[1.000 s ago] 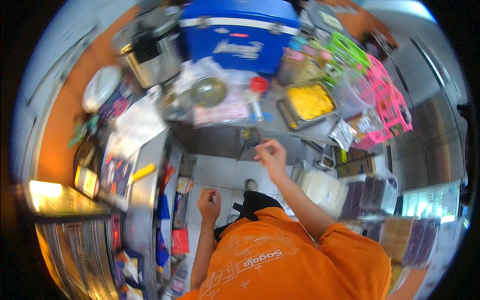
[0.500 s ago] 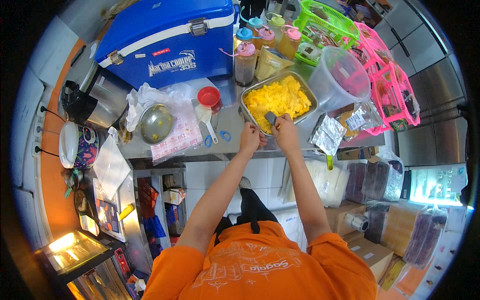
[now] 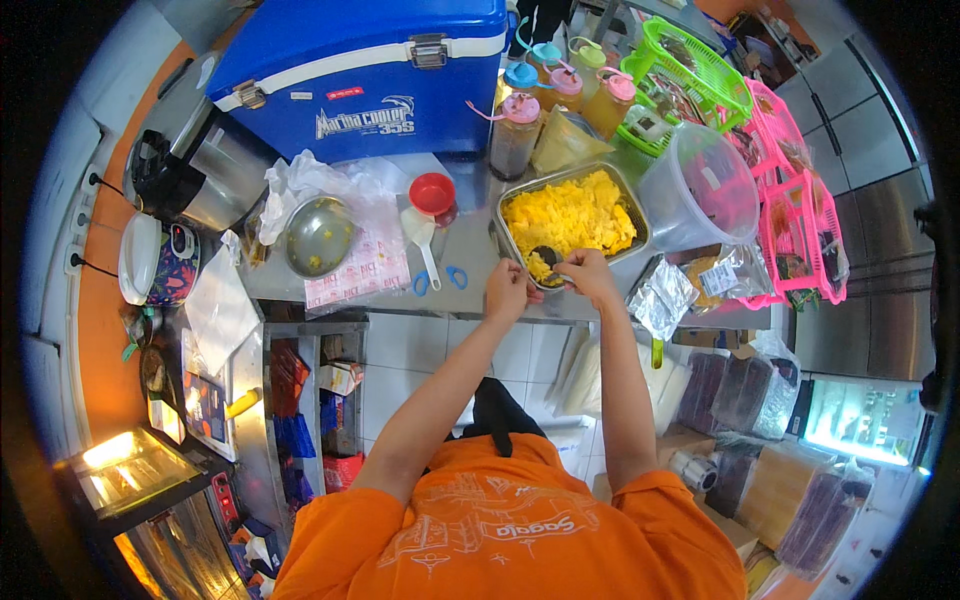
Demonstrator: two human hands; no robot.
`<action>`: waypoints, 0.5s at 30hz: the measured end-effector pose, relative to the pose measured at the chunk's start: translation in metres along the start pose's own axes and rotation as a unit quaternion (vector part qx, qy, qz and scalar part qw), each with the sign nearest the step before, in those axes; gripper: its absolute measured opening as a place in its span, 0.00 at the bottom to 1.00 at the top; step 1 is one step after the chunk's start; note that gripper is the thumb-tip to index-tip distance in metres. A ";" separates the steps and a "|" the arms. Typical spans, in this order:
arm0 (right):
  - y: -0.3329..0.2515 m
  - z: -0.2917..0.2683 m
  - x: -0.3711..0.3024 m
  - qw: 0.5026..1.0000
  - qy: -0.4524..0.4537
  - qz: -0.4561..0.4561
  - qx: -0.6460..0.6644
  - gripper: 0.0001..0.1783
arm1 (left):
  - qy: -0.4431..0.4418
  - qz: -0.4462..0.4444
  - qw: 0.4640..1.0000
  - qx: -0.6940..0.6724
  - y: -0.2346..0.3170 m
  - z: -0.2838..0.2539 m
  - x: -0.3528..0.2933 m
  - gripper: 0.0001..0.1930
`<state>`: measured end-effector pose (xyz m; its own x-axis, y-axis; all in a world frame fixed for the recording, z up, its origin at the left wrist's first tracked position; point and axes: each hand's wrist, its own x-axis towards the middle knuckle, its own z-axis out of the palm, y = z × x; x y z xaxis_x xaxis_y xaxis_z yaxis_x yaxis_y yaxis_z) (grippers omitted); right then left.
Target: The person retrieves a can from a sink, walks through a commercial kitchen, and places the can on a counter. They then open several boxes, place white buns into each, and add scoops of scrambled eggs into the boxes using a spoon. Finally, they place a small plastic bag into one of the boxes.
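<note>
A rectangular metal tray (image 3: 507, 225) on the steel counter holds a heap of yellow mash-like food (image 3: 570, 212). My right hand (image 3: 590, 276) is closed at the tray's near rim, gripping a dark utensil (image 3: 546, 256) with a rounded, spoon-like head. That head lies in the food at the near left part of the tray; its handle is mostly hidden by my fingers. At the tray's near left corner, my left hand (image 3: 509, 290) is closed with fingers pinched. What it holds, if anything, is hidden.
Left of the tray are a white spatula (image 3: 421, 240), blue-handled scissors (image 3: 457, 277), a red cup (image 3: 432, 193) and a metal bowl (image 3: 318, 237). A blue cooler (image 3: 360, 90) and sauce bottles (image 3: 516, 135) stand behind. To the right are a clear bucket (image 3: 700, 190) and a foil packet (image 3: 663, 298).
The utensil's head has turned and gone down into the food at the tray's near side. My right hand has shifted slightly, still gripping it. The whole view has moved a little.
</note>
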<state>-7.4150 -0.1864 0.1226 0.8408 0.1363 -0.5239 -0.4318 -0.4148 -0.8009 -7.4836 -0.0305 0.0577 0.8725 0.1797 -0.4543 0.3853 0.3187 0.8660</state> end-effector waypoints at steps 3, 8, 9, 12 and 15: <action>0.000 -0.013 0.007 0.997 -0.046 0.030 0.057 0.10 | 0.006 -0.007 1.000 -0.004 0.001 0.001 -0.002 0.05; -0.001 -0.030 0.005 0.979 -0.073 0.039 0.185 0.10 | 0.005 -0.010 1.000 0.003 0.003 0.000 -0.002 0.05; -0.001 -0.034 0.004 0.977 -0.068 0.038 0.201 0.10 | 0.004 -0.014 1.000 0.002 0.004 0.000 -0.002 0.05; -0.001 -0.041 0.005 0.972 -0.058 0.027 0.226 0.10 | 0.005 -0.022 1.000 -0.005 0.008 0.000 -0.002 0.05; -0.001 -0.037 0.011 0.987 -0.004 -0.019 0.162 0.11 | -0.004 -0.021 1.000 0.004 0.010 -0.001 -0.003 0.05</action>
<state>-7.3938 -0.2175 0.1284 0.8563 0.1528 -0.4934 -0.4831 -0.1011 -0.8697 -7.4828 -0.0269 0.0678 0.8578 0.1586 -0.4889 0.4242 0.3187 0.8476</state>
